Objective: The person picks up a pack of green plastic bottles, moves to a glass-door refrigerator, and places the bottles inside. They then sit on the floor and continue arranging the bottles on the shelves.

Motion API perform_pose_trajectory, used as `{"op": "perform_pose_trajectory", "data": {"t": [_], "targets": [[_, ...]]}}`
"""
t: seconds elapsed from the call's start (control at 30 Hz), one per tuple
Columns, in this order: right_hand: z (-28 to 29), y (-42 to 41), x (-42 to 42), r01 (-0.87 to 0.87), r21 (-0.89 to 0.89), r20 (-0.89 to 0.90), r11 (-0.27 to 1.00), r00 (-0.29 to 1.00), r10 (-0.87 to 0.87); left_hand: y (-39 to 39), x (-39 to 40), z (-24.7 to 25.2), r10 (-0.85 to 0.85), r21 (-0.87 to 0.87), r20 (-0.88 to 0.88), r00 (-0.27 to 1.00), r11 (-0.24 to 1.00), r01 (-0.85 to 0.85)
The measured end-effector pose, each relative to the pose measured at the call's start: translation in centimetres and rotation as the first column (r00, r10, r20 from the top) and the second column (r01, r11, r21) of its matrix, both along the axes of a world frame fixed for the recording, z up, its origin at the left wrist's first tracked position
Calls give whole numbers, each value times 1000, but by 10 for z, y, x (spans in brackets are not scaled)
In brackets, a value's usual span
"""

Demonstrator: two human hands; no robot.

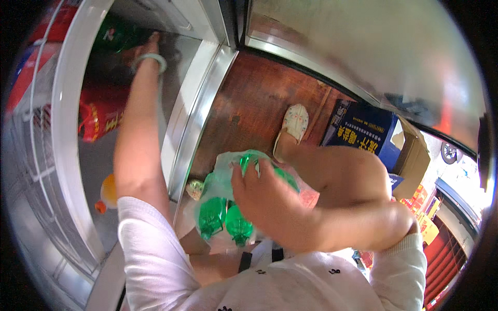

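Note:
My left hand [146, 52], with a pale bangle [152, 60] at the wrist, reaches deep into an open display fridge [179, 58]. It is beside dark green bottles [116, 35] lying at the back; whether it grips one is too dim to tell. Over a clear plastic-wrapped pack of green bottles [237, 221], between my legs, is my right hand [268, 194]. Its fingers are bent and blurred by motion against the top of the pack. The hand covers part of the bottles, so its hold is unclear.
Red packages [105, 112] and an orange-capped bottle [109, 190] lie on the fridge floor. The fridge door [350, 46] stands open ahead. A dark blue carton [362, 132] with writing sits on the brown floor [249, 101], beyond my bent knee. White wire racks [39, 155] line the left.

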State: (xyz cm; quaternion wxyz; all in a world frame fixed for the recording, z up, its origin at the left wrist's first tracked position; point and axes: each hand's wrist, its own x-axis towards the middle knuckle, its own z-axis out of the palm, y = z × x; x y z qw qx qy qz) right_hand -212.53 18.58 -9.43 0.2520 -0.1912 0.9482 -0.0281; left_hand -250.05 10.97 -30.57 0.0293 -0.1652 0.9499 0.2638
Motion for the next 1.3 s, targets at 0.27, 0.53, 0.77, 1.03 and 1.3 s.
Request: {"op": "perform_pose_trajectory", "data": {"t": [0.27, 0.53, 0.77, 1.03, 1.3], "targets": [[-12, 103, -39, 262, -47, -326, 964, 908, -262, -52, 250, 113, -552, 729, -271, 789, 417, 543], [-11, 65, -2, 338, -77, -81, 938, 936, -344, -138, 399, 151, -881, 210, 402, 251, 355, 911], [-48, -29, 146, 593, -718, 37, 364, 555, -831, -115, 484, 75, -978, 229, 50, 201, 207, 951], [-96, -49, 192, 814, -546, 208, 197, 359, -910, -91, 494, 63, -922, 274, -163, 350, 299, 914], [-106, -46, 181, 523, -525, -42, 671, 772, -634, -101, 488, 72, -851, 200, -172, 496, 463, 864]]}}
